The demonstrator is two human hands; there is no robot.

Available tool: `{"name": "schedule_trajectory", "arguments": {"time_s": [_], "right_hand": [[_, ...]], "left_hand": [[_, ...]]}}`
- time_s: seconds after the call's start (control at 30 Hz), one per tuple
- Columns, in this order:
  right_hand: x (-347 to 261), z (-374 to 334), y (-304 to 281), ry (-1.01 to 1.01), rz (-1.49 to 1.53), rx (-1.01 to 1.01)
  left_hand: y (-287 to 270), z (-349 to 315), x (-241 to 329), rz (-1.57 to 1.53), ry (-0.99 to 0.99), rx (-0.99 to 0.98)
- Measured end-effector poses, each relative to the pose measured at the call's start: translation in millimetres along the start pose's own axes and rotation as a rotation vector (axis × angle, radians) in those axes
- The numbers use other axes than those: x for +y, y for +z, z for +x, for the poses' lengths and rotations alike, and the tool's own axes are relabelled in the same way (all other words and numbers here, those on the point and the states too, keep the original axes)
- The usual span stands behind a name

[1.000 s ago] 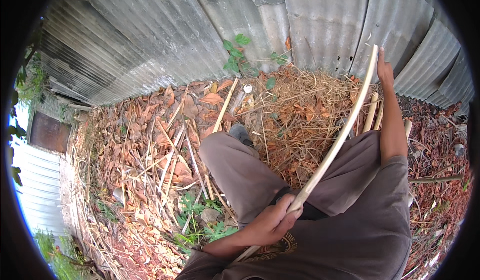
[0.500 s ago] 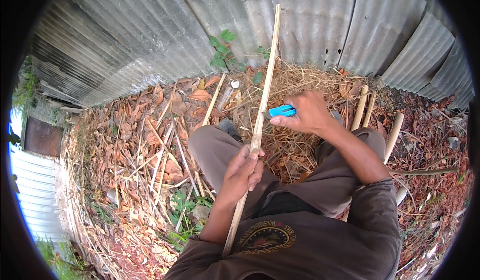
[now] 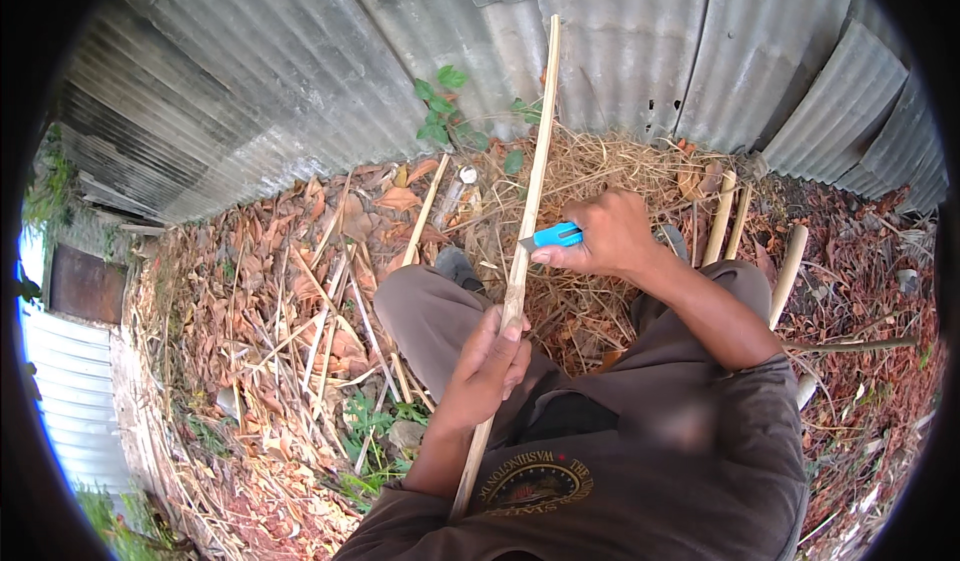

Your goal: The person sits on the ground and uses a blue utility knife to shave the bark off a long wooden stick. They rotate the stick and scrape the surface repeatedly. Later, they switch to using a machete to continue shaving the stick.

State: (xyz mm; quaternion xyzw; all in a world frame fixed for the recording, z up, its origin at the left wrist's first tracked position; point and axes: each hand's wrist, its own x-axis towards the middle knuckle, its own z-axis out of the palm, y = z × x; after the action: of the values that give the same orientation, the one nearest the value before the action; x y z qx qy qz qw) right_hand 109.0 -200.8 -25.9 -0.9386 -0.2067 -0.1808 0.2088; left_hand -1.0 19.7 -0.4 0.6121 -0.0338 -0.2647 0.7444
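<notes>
A long pale wooden stick (image 3: 538, 161), stripped of bark, slants from my lap up toward the metal wall. My left hand (image 3: 489, 366) is wrapped round its lower part, with the butt end resting against my shirt. In my right hand (image 3: 610, 236) is a blue utility knife (image 3: 557, 236), gripped by its handle. Its short blade touches the right side of the stick, some way above my left hand. My legs are bent, one on each side of the stick.
Corrugated metal sheets (image 3: 620, 51) form a wall ahead. Dry leaves and thin split strips (image 3: 330, 311) cover the ground at left. Several peeled sticks (image 3: 788, 276) lie by my right knee. A clear bottle (image 3: 455, 196) and a green plant (image 3: 440, 106) are near the wall.
The knife in my right hand has moved slightly down along the stick, toward my left hand. My left hand keeps its grip, a little lower in view.
</notes>
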Motion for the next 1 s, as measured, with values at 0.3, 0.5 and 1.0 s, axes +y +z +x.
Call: {"name": "schedule_trajectory", "arguments": {"time_s": [0.3,0.5,1.0], "right_hand": [[31,21,15,-0.087,-0.086,0.203],[78,49,-5,0.378,-0.052,0.099],[223,55,-53,0.964,-0.025,0.343]], "left_hand": [[0,1,1,-0.003,0.002,-0.008],[11,-10,-1,-0.007,-0.02,-0.051],[26,-50,-4,0.078,-0.093,-0.31]]}}
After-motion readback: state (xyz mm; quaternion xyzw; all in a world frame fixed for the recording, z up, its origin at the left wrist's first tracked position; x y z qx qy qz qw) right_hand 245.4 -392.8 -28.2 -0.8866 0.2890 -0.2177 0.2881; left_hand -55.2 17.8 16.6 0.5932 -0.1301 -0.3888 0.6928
